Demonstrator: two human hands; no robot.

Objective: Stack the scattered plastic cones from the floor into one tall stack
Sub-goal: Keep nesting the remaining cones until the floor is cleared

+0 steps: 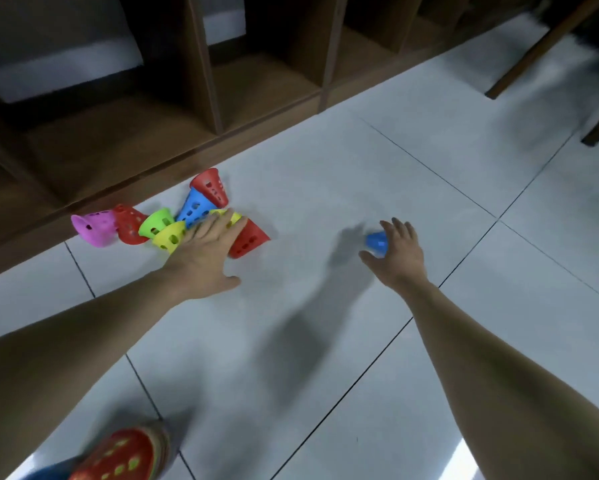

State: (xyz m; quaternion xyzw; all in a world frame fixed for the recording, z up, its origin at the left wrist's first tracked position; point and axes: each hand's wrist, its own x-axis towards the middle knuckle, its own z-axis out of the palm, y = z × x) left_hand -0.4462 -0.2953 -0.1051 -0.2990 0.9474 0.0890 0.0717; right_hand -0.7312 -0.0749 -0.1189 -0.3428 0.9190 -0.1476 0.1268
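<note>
Plastic cones pile on its side far left by the shelf, a stack near left. Risk: left hand, fingers flat and apart over the pile, knocks cones rolling. Right hand curls round a lone blue cone, well right of the pile

Looks like playroom or classroom, indoors. Pale glossy tile floor with dark grout lines. Low brown wooden cubby shelf along wall, open compartments. Bright perforated plastic toy cones scattered on floor by shelf. Wooden furniture legs at far right.
</note>
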